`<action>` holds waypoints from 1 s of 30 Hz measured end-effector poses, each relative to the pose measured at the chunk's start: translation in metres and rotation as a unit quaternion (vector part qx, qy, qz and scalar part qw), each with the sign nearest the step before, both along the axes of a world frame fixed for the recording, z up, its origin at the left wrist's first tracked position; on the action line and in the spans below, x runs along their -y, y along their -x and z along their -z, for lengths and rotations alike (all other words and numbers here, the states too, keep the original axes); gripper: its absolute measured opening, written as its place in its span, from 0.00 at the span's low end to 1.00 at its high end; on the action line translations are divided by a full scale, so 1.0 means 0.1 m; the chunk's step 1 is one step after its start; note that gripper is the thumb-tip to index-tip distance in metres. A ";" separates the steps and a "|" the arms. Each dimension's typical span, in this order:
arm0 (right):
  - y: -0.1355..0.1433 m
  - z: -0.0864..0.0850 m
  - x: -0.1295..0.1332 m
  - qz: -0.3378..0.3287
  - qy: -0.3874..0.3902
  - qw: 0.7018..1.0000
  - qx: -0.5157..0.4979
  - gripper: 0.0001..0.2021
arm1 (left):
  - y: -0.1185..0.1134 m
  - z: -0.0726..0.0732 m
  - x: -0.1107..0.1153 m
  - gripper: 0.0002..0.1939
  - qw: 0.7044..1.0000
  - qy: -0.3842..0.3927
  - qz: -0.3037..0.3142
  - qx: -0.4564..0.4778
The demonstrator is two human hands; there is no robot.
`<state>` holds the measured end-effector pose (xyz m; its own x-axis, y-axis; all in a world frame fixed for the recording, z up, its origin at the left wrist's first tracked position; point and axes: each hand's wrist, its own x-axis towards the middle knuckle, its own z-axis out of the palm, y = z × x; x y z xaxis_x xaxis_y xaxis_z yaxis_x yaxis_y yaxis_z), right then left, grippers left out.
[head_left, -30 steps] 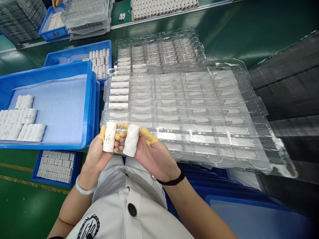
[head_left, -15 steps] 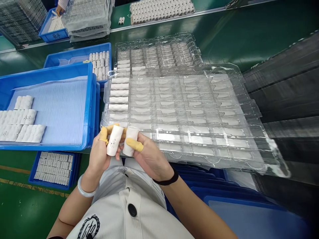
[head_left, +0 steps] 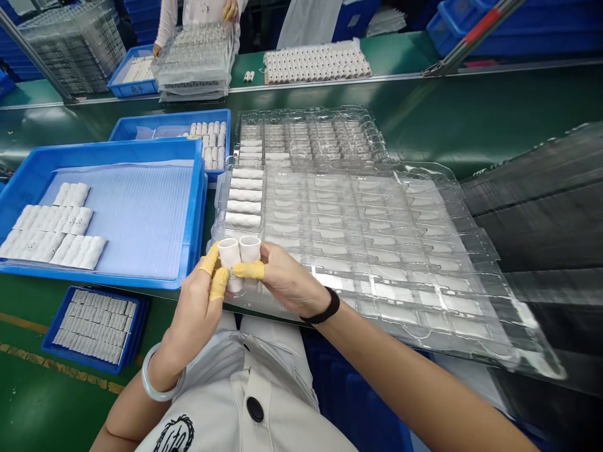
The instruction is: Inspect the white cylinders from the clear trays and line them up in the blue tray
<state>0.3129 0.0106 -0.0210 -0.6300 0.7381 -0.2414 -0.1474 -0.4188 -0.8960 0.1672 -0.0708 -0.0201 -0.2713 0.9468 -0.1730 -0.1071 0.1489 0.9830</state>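
Note:
Two short white hollow tubes are held side by side over the front edge of the table, their open ends tipped toward me. My left hand, with yellow finger cots, is closed on the left white tube. My right hand, also with a yellow cot on the thumb, is closed on the right white tube. Its thumb reaches across toward the left tube. Just beyond my hands lies a clear plastic tray with several white tubes lying in its left column.
To the left, a large blue bin holds rows of white tubes. Behind it stands another blue bin. A second clear tray lies farther back. A low blue crate sits below left. Across the table, a person stands behind stacked trays.
The two tubes have tipped so their open ends show, and they now touch or nearly touch. My left fingers have shifted along the left tube. The head view has tilted up.

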 end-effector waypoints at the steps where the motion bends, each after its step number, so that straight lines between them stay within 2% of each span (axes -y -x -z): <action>1: 0.01 -0.01 -0.07 0.005 -0.032 0.999 0.021 0.12 | 0.03 -0.02 0.02 0.20 1.000 0.000 0.009 -0.023; 3: 0.03 -0.02 -0.22 0.027 -0.124 0.987 0.104 0.11 | 0.09 -0.07 0.07 0.23 0.996 -0.007 0.033 -0.077; 4: 0.04 -0.02 -0.29 0.039 -0.187 0.967 0.166 0.10 | 0.13 -0.10 0.09 0.23 0.994 -0.015 0.045 -0.103; 5: 0.05 -0.03 -0.36 0.036 -0.264 0.932 0.245 0.09 | 0.16 -0.14 0.11 0.23 0.990 -0.026 0.057 -0.125; 7: 0.09 -0.02 -0.47 -0.010 -0.415 0.818 0.398 0.09 | 0.25 -0.20 0.16 0.22 0.984 -0.053 0.074 -0.156; 9: 0.14 0.01 -0.53 -0.069 -0.505 0.707 0.491 0.10 | 0.35 -0.26 0.18 0.20 0.978 -0.078 0.075 -0.179; 10: 0.17 0.03 -0.54 -0.091 -0.525 0.673 0.513 0.11 | 0.40 -0.28 0.19 0.20 0.975 -0.087 0.070 -0.192; 11: 0.20 0.05 -0.55 -0.103 -0.534 0.656 0.522 0.11 | 0.46 -0.30 0.20 0.19 0.972 -0.095 0.062 -0.208; 15: 0.26 0.13 -0.56 -0.130 -0.555 0.618 0.541 0.13 | 0.72 -0.37 0.24 0.16 0.959 -0.102 0.019 -0.263; 20: 0.25 0.15 -0.60 -0.151 -0.568 0.594 0.548 0.11 | 1.07 -0.40 0.32 0.17 0.943 -0.056 -0.036 -0.326; 24: 0.25 0.12 -0.57 -0.147 -0.572 0.574 0.567 0.12 | 1.25 -0.42 0.38 0.20 0.925 -0.030 -0.064 -0.375; 27: 0.24 0.13 -0.53 -0.142 -0.571 0.568 0.575 0.15 | 1.39 -0.47 0.36 0.23 0.915 0.002 -0.077 -0.396; 30: 0.22 0.14 -0.50 -0.134 -0.575 0.574 0.567 0.10 | 1.64 -0.53 0.26 0.28 0.896 0.065 -0.090 -0.430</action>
